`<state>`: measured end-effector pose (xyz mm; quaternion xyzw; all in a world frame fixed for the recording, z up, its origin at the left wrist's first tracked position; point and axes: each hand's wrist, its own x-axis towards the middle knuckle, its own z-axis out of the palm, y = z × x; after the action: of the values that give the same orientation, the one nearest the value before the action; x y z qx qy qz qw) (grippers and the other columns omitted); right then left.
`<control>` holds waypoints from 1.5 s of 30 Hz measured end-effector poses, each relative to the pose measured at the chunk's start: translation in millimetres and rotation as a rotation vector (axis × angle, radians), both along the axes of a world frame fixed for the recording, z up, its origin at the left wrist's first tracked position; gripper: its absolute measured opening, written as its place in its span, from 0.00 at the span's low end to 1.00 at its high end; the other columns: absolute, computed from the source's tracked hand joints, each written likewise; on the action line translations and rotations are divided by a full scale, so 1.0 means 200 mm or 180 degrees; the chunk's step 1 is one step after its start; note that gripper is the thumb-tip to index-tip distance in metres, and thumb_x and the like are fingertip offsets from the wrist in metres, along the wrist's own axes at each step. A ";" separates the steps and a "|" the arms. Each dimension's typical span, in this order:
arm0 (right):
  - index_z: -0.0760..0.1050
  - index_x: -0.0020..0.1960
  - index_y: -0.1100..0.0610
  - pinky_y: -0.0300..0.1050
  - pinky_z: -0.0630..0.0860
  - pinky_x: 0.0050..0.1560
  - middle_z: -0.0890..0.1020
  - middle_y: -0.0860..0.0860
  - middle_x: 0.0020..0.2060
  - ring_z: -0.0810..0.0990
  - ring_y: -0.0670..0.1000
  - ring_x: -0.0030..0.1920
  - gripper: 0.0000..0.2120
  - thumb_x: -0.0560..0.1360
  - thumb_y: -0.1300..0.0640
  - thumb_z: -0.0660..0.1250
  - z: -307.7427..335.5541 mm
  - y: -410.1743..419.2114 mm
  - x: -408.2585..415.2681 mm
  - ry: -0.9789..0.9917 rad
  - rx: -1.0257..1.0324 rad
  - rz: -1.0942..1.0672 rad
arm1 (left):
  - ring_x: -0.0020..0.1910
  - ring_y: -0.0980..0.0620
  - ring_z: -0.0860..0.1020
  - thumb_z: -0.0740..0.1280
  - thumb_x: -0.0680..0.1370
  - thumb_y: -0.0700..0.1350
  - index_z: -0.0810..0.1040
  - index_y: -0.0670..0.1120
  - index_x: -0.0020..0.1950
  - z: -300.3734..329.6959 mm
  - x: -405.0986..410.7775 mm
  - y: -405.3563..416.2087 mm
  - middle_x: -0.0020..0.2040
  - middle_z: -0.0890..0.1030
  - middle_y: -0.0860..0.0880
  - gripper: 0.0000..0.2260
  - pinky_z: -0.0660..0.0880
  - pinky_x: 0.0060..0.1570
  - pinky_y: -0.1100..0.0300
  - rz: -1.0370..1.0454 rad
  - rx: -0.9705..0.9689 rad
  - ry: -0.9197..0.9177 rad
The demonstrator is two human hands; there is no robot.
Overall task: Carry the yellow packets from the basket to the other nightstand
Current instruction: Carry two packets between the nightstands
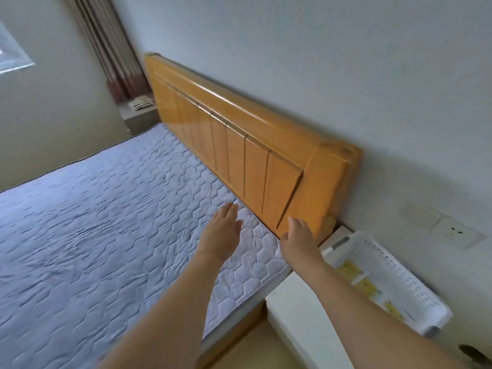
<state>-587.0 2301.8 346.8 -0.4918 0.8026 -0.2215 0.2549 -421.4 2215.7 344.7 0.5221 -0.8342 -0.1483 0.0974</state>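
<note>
A white perforated basket (399, 275) stands on the near white nightstand (300, 315) at the lower right, against the wall. Yellow packets (364, 284) lie inside it. My right hand (298, 239) reaches forward with straight fingers, just left of the basket, in front of the headboard's corner. My left hand (222, 230) is stretched out over the mattress, fingers straight, holding nothing. The other nightstand (138, 119) stands at the far side of the bed, below the curtain, with a small folded item on top.
A bed with a quilted grey-blue mattress (93, 222) fills the left and middle. Its orange wooden headboard (239, 145) runs along the wall. A wall socket (452, 231) sits above the basket. A curtain (106, 49) hangs at the far corner.
</note>
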 end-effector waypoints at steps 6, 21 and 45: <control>0.55 0.76 0.64 0.50 0.59 0.73 0.59 0.58 0.75 0.58 0.56 0.75 0.24 0.82 0.60 0.52 0.15 -0.15 0.85 0.0065 0.0019 0.1263 | 0.76 0.46 0.60 0.56 0.84 0.48 0.60 0.44 0.77 0.13 0.98 0.17 0.78 0.60 0.46 0.22 0.63 0.70 0.51 0.1123 -0.0090 0.0043; 0.59 0.74 0.65 0.43 0.56 0.71 0.61 0.58 0.75 0.59 0.55 0.74 0.22 0.81 0.61 0.53 0.60 0.64 3.73 0.0168 -0.0795 0.4141 | 0.77 0.47 0.58 0.57 0.83 0.50 0.62 0.42 0.77 0.50 3.75 1.75 0.78 0.61 0.43 0.24 0.57 0.74 0.55 0.3619 -0.0602 -0.0252; 0.65 0.68 0.64 0.49 0.66 0.64 0.72 0.57 0.65 0.70 0.59 0.65 0.21 0.80 0.53 0.57 1.22 1.45 7.19 0.0441 -0.1901 0.6117 | 0.78 0.47 0.54 0.51 0.83 0.56 0.55 0.45 0.79 1.31 6.60 3.13 0.80 0.54 0.48 0.27 0.54 0.76 0.51 0.5532 -0.0439 -0.1182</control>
<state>851.1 2591.2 590.0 -0.9858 -0.0092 -0.0851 0.1446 899.3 2842.4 606.0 0.9790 -0.1530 0.1156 0.0700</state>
